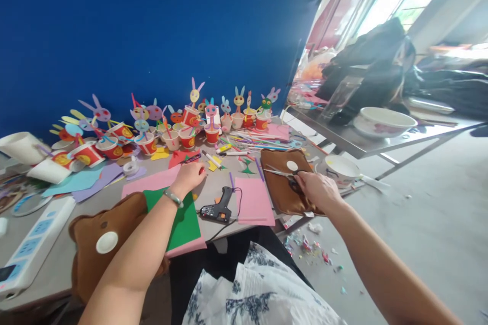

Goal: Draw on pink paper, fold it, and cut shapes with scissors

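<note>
Floral clothing (263,294) nearest | left hand (190,177) curled beside pen (191,158), grip cannot be told | right hand (318,190) closed round scissors (293,182) over right-side brown cushion (280,195) on desk (213,185) | risk: lowered blades could snag its fabric; low sweep could knock glue gun (217,208) off near edge

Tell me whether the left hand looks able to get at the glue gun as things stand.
Most likely yes: the glue gun lies uncovered, close to the left hand, and nothing appears to stand between them.
</note>
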`<move>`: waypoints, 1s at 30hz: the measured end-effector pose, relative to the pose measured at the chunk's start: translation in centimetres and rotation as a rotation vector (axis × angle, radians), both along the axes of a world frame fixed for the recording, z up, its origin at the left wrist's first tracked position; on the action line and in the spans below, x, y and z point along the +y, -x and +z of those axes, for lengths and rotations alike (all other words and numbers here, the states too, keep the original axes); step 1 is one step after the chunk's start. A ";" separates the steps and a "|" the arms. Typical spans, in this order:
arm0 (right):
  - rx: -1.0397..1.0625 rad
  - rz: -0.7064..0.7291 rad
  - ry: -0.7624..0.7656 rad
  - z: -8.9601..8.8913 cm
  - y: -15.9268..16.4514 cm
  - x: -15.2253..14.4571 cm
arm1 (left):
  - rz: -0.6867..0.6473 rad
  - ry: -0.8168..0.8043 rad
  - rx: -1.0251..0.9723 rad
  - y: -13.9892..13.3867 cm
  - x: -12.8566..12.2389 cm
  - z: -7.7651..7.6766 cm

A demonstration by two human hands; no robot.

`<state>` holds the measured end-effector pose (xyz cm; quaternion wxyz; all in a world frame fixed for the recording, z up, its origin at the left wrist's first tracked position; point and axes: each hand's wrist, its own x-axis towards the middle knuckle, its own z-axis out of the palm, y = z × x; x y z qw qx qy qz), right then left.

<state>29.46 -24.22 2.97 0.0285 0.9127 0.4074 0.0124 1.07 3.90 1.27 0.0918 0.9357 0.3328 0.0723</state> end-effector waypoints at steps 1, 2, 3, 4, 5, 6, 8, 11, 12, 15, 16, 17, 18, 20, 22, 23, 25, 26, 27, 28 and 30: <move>-0.040 -0.005 -0.017 -0.2 0.3 0.0 | 0.009 -0.006 0.009 0.0 0.0 0.0; -0.083 -0.010 -0.035 -0.5 0.6 0.0 | 0.018 -0.010 0.015 0.0 0.1 0.0; -0.127 -0.008 -0.060 -0.8 0.8 -0.1 | 0.024 -0.011 0.020 0.0 0.1 0.0; -0.175 -0.002 -0.097 -1.1 0.9 -0.2 | 0.028 -0.012 0.025 0.0 0.2 0.0; -0.216 0.007 -0.136 -1.4 1.0 -0.3 | 0.032 -0.014 0.031 0.0 0.2 0.0; -0.253 0.017 -0.174 -1.7 0.9 -0.4 | 0.036 -0.015 0.040 0.0 0.2 0.0; -0.308 0.042 -0.241 -2.2 0.7 -0.7 | 0.046 -0.024 0.062 0.0 0.3 0.0; -0.350 0.110 -0.360 -2.8 0.5 -1.1 | 0.057 -0.045 0.084 0.0 0.4 0.0; -0.354 0.147 -0.406 -2.9 0.5 -1.1 | 0.059 -0.052 0.086 0.1 0.4 -0.1; -0.334 0.288 -0.533 -3.0 1.4 -1.1 | 0.056 -0.069 0.090 0.1 0.5 -0.2; -0.312 0.341 -0.567 -3.0 1.9 -1.0 | 0.054 -0.074 0.090 0.1 0.6 -0.3; -0.278 0.400 -0.592 -2.9 2.4 -1.0 | 0.052 -0.078 0.088 0.1 0.6 -0.4; -0.232 0.460 -0.602 -2.8 3.0 -0.9 | 0.050 -0.081 0.086 0.1 0.7 -0.5; -0.120 0.584 -0.577 -2.5 4.1 -0.7 | 0.047 -0.085 0.086 0.1 0.7 -0.7; -0.014 0.679 -0.524 -2.3 5.1 -0.6 | 0.045 -0.092 0.089 0.1 0.7 -0.8; 0.030 0.715 -0.500 -2.2 5.6 -0.7 | 0.045 -0.096 0.092 0.0 0.7 -0.8; 0.110 0.777 -0.462 -2.2 6.5 -0.8 | 0.042 -0.101 0.096 0.0 0.7 -0.8; 0.145 0.800 -0.450 -2.3 6.9 -0.9 | 0.040 -0.102 0.098 0.0 0.7 -0.8; 0.177 0.820 -0.439 -2.4 7.3 -0.9 | 0.037 -0.100 0.100 0.0 0.7 -0.8; 0.204 0.838 -0.425 -2.5 7.7 -1.0 | 0.034 -0.096 0.101 0.1 0.6 -0.7; 0.238 0.868 -0.385 -2.7 8.4 -1.0 | 0.031 -0.087 0.102 0.1 0.5 -0.6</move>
